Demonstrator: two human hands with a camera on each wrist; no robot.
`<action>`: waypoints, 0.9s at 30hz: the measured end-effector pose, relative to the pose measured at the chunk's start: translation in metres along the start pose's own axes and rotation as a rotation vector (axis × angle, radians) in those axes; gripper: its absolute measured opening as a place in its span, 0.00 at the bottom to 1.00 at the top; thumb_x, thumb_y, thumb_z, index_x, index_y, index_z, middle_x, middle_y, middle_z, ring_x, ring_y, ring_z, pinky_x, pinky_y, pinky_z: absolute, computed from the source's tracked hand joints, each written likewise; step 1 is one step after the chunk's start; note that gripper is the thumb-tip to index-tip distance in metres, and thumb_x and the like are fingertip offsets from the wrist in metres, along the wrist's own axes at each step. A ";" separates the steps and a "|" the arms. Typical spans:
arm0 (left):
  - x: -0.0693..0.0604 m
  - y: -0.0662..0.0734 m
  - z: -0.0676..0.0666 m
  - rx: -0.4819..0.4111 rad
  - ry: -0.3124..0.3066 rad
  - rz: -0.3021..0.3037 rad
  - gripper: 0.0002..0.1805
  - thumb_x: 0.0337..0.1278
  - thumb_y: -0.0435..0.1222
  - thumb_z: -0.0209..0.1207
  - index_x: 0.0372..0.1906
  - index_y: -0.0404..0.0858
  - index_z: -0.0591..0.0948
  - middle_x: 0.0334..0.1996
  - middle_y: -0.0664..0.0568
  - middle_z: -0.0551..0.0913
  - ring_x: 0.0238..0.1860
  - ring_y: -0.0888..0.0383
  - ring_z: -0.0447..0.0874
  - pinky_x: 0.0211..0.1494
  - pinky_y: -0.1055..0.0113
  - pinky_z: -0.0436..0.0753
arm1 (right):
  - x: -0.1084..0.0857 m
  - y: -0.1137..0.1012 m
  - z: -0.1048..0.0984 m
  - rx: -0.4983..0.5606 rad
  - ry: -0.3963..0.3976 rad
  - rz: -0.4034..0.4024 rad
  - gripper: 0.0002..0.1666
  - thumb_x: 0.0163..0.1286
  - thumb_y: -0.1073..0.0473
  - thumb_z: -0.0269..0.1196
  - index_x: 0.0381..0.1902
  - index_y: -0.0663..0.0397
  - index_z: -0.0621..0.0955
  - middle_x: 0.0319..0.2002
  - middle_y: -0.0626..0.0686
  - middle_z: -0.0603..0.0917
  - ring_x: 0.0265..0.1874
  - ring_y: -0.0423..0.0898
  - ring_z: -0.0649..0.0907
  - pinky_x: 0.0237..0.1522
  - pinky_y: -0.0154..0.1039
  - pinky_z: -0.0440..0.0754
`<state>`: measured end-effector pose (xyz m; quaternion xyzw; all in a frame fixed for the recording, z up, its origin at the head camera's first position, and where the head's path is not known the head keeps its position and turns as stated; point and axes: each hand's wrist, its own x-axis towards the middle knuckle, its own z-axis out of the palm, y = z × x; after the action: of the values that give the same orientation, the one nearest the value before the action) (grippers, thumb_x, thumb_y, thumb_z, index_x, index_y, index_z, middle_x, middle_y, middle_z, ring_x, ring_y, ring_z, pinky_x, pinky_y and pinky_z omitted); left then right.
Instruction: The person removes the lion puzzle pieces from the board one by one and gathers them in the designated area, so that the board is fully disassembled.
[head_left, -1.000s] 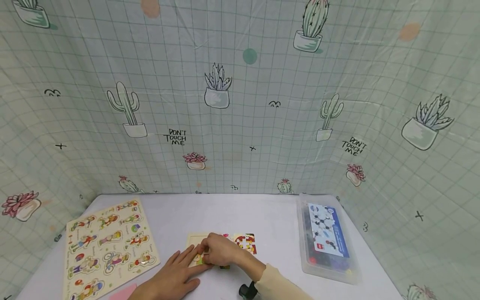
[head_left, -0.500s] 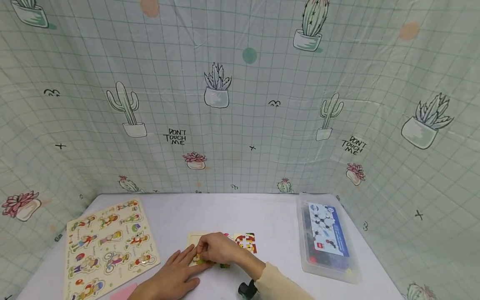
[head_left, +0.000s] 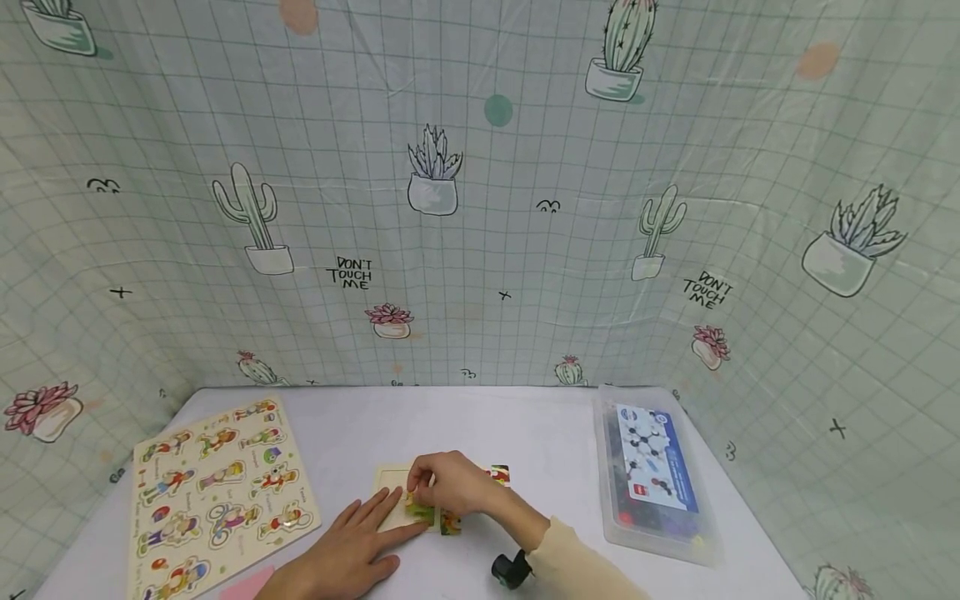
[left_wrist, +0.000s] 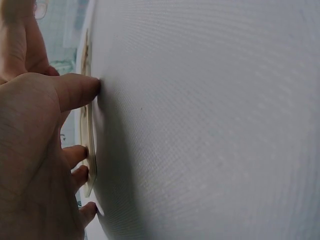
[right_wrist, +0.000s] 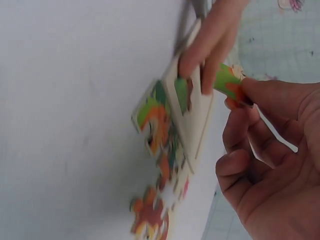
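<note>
My left hand (head_left: 345,546) rests with spread fingers on the near-left part of a shallow wooden puzzle tray (head_left: 390,477). In the left wrist view, its fingertips touch the tray's edge (left_wrist: 90,172) and the thumb lies against the table. Above the tray, my right hand (head_left: 456,483) pinches a green and orange jigsaw piece (right_wrist: 229,84) between thumb and fingers, tilted and off the tray floor. A green piece lies in the tray by the left fingers. Loose jigsaw pieces (right_wrist: 156,120) lie on the table along the tray's right side, partly hidden by my right hand in the head view.
At the left is a large wooden board (head_left: 225,500) with picture figures; a pink item (head_left: 247,583) lies near it. A clear plastic case (head_left: 656,483) with a blue label stands at the right. A black device (head_left: 512,570) sits by the right forearm. A patterned curtain hangs behind.
My right hand has lifted and shifted slightly right with the jigsaw piece in its fingers, showing more of the tray. My left hand has stayed almost still.
</note>
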<state>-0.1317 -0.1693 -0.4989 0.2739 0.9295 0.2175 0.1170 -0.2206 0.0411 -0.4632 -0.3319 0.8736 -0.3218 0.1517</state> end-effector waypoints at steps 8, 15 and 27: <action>0.000 0.001 0.000 -0.002 -0.018 -0.023 0.26 0.70 0.48 0.55 0.71 0.66 0.72 0.78 0.38 0.55 0.77 0.35 0.51 0.70 0.28 0.52 | -0.027 0.027 -0.027 0.065 0.024 0.076 0.06 0.68 0.62 0.67 0.33 0.44 0.81 0.28 0.41 0.80 0.16 0.40 0.77 0.18 0.32 0.73; 0.000 0.000 0.001 -0.006 -0.020 -0.031 0.27 0.69 0.48 0.56 0.71 0.66 0.72 0.78 0.38 0.55 0.77 0.34 0.51 0.70 0.28 0.52 | -0.049 0.047 -0.037 0.044 0.000 0.110 0.08 0.64 0.66 0.68 0.31 0.46 0.83 0.25 0.40 0.81 0.22 0.35 0.76 0.26 0.31 0.73; 0.001 -0.001 0.001 -0.014 -0.004 -0.017 0.26 0.70 0.49 0.56 0.71 0.65 0.73 0.78 0.38 0.55 0.77 0.34 0.51 0.70 0.28 0.51 | -0.059 0.053 -0.030 0.109 -0.045 0.117 0.06 0.63 0.66 0.70 0.31 0.51 0.84 0.23 0.41 0.80 0.21 0.35 0.76 0.27 0.30 0.74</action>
<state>-0.1322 -0.1688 -0.5005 0.2656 0.9300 0.2223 0.1227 -0.2170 0.1252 -0.4729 -0.2785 0.8692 -0.3518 0.2075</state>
